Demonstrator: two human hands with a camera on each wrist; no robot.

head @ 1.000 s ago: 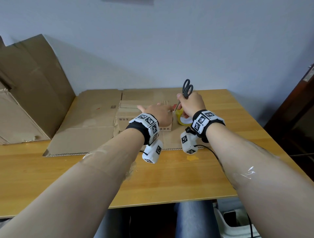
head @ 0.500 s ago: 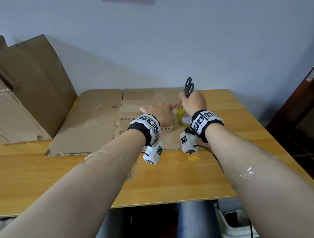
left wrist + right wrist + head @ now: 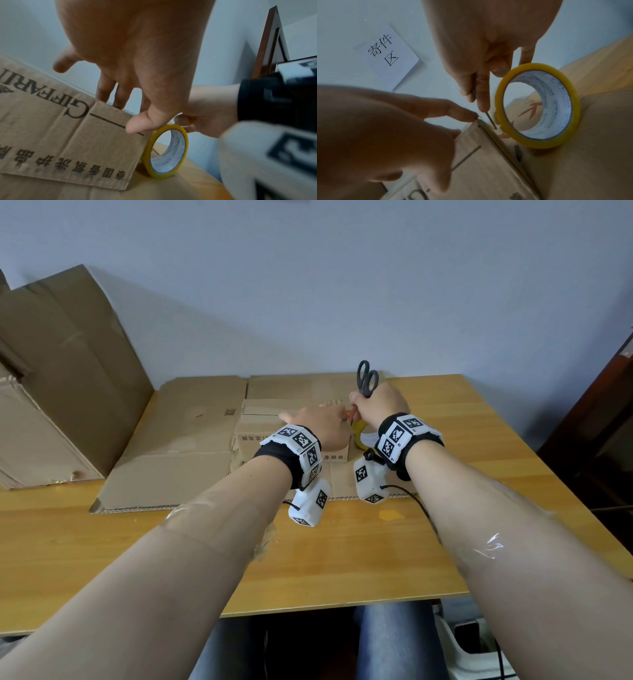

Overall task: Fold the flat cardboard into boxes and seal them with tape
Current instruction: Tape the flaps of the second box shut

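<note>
A small folded cardboard box stands on a flat cardboard sheet. My left hand presses on its right end, fingers on top and thumb on the front face. A yellow tape roll stands on edge against that end. My right hand grips black-handled scissors, handles up. The blade tip points down into the gap between box edge and roll.
The wooden table carries large flattened cartons leaning against the wall at the left. A paper sign hangs on the wall behind. Dark wooden furniture stands past the table's right edge.
Almost nothing: my right hand with the scissors has edged slightly left toward the box end. The left hand stays pressed on the box.
</note>
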